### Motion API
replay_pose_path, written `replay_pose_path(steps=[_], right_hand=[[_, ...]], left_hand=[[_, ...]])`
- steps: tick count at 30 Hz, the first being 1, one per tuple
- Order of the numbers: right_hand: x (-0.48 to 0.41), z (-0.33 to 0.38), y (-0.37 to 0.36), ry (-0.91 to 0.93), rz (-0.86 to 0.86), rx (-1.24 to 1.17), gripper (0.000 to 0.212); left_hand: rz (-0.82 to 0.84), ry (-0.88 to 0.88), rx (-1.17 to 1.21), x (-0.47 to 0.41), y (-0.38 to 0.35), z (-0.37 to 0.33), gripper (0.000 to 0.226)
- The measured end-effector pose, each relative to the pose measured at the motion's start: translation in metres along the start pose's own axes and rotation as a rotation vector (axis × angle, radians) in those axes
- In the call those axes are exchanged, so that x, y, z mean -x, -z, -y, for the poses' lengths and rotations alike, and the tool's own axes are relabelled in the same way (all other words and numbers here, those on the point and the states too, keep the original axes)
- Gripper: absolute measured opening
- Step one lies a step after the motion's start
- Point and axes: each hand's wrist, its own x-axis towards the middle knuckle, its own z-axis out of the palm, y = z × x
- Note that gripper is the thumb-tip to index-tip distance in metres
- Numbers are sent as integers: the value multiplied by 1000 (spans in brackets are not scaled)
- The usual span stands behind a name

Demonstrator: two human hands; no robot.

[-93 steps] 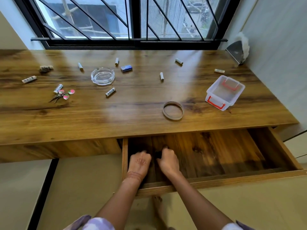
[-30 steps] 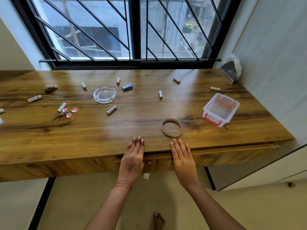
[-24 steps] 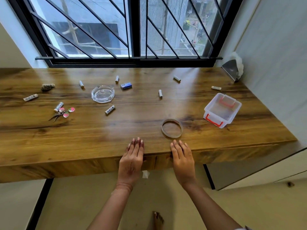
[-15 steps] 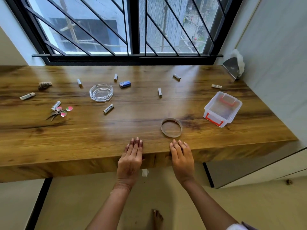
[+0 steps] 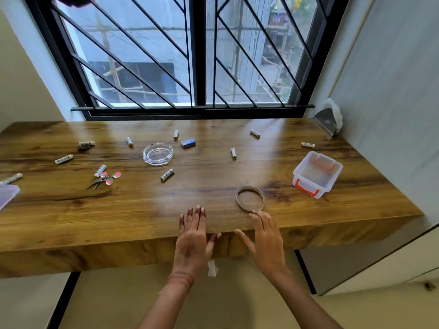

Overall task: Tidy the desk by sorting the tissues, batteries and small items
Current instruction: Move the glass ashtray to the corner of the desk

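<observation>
While both hands rest at the front edge of the desk (image 5: 213, 186), the following is recorded.

Left hand (image 5: 193, 238): flat and open, fingers together on the desk top near the front edge, thumb against the front face; grip holds nothing.
Right hand (image 5: 264, 236): open, fingers spread, grip empty; the fingertips reach the near rim of the tape ring (image 5: 250, 199), contact uncertain.
Tape ring: lies flat on the desk, just beyond the right hand.
Clear box (image 5: 317, 174): open-topped, orange clasps, apparently empty, on the right part of the desk, well apart from both hands.
Tissues (image 5: 335, 113): white wad in a grey holder at the far right corner, against the wall.
Batteries: scattered singly; one (image 5: 167, 174) just in front of the ashtray (image 5: 157, 154), one (image 5: 233, 153) mid-desk, one (image 5: 255, 133) and one (image 5: 175, 134) near the window, one (image 5: 307, 145) beyond the clear box, more (image 5: 63, 159) toward the left.
Ashtray: clear glass, centre-left, empty.
Blue item (image 5: 188, 143): small, just right of the ashtray; type not legible.
Keys (image 5: 104, 179): bunch with pink round tags, left part of the desk, touching a battery.
Lid (image 5: 7, 194): clear plastic, at the left edge, partly out of view.
Paper scrap (image 5: 212, 269): white, below the desk edge, between the wrists.
</observation>
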Motion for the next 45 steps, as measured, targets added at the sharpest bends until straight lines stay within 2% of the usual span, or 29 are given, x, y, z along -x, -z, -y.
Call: replay_pose_path(steps=[7, 10, 14, 20, 24, 28, 32, 36, 41, 45], right_hand=[[-65, 44, -10, 2, -69, -190, 31], [-111, 64, -29, 4, 47, -295, 34], [-174, 86, -64, -27, 283, -449, 44], [-247, 114, -114, 25, 533, -541, 67], [-278, 124, -139, 83, 616, -630, 74], [-286, 132, -159, 103, 609, -663, 76], [-287, 136, -164, 86, 565, -702, 74], [-284, 139, -165, -9, 555, -750, 71], [-281, 138, -163, -109, 602, -805, 76], [-285, 129, -147, -130, 490, -833, 83]], left_hand=[[-105, 107, 206, -43, 27, 25, 72], [-154, 204, 242, -79, 33, 49, 74], [-131, 385, 318, -125, 33, 89, 76], [-63, 586, 467, -175, 27, 149, 68], [36, 654, 526, -194, 21, 175, 69], [92, 670, 602, -206, 20, 186, 71], [127, 611, 674, -214, 17, 195, 70], [87, 584, 777, -215, 16, 200, 70], [46, 550, 793, -214, 16, 203, 73], [-10, 485, 822, -221, 23, 195, 76]])
